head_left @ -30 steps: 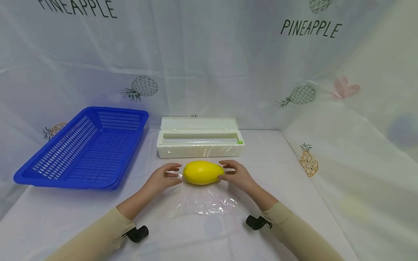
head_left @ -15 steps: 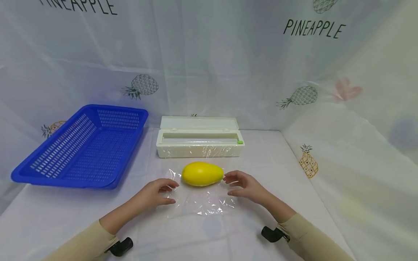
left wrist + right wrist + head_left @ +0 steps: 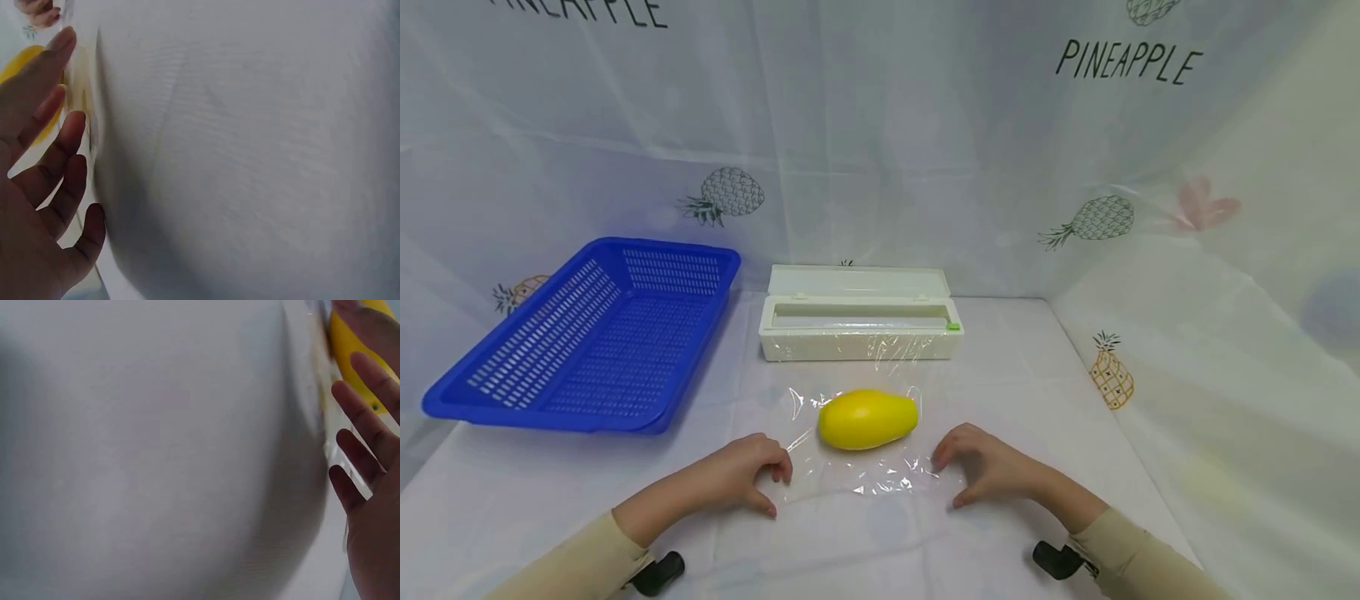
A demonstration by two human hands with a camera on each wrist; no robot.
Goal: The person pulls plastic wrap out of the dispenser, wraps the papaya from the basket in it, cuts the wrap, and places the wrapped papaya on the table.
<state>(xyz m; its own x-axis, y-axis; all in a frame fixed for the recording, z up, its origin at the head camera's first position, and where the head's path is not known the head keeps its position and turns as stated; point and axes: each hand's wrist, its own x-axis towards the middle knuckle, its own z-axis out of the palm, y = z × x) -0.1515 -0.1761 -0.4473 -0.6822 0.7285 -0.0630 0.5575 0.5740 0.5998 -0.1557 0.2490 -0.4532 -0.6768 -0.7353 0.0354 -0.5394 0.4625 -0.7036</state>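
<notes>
I've drawn both hands back off the mango; it lies on the film mid-bench. Left hand and right hand now rest apart at the film's near corners, fingers loose, gripping nothing, ready to lift the edge.

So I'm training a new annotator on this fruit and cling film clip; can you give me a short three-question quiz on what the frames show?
1. True or false: the yellow fruit lies inside the blue basket.
2. What lies flat under the fruit? A) a towel B) a sheet of cling film C) a plate
3. Which thing stands directly behind the fruit, lid open?

Key:
1. False; it lies on the table, between the left hand and the right hand.
2. B
3. The white film dispenser box.
</notes>
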